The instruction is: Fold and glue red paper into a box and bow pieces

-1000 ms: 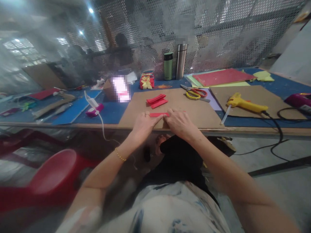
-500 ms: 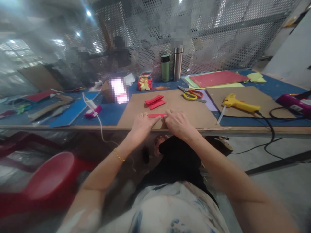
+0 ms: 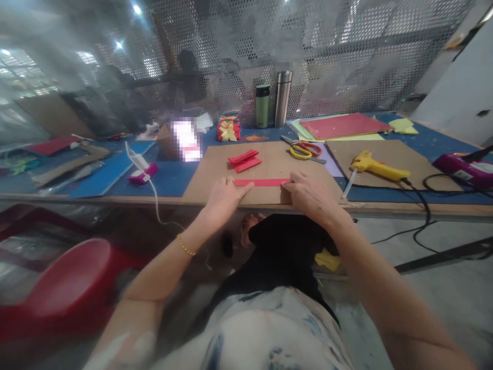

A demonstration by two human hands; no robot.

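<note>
A narrow red strip (image 3: 267, 182), paper or thin foam by its look, lies straight across a brown cardboard sheet (image 3: 208, 159). My left hand (image 3: 227, 194) is closed on its left end, thumb along the near edge. At the right end my right hand (image 3: 306, 192) grips it, fingers curled. Just beyond the strip sit folded red pieces (image 3: 245, 160). Scissors with yellow and red handles (image 3: 302, 150) rest farther back on the cardboard.
A yellow glue gun (image 3: 379, 167) lies on another cardboard piece at right, its black cable hanging over the table edge. Behind stand a green tumbler (image 3: 262, 108) and a steel flask (image 3: 283, 100). A red stool (image 3: 73, 277) is at lower left.
My right hand has slid right along the red strip to its far end, baring the strip's middle. My left hand stays at the left end.
</note>
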